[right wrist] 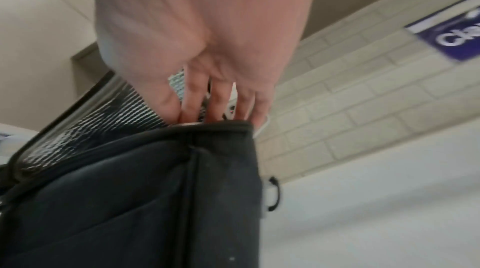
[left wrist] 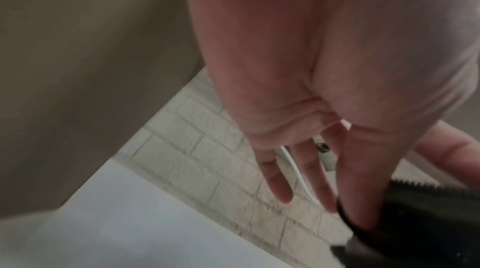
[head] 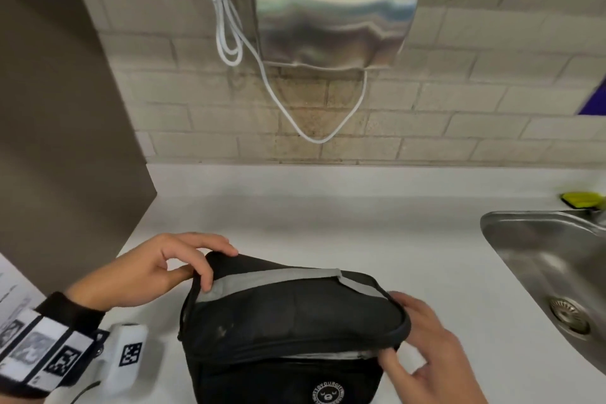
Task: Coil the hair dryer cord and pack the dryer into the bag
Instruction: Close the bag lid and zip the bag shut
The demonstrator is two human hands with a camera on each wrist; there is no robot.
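From the head view, a black bag [head: 288, 321] sits on the white counter [head: 328, 213], its lid nearly down; the left hand [head: 154, 269] pinches the lid's far-left corner, and the right hand [head: 423, 348] grips the near-right rim. A steel sink [head: 531, 259] lies to the right. The left wrist view shows fingers [left wrist: 358, 180] curled over the zipper edge. The right wrist view shows fingers [right wrist: 192, 95] hooked inside the bag's rim. The dryer itself is out of sight.
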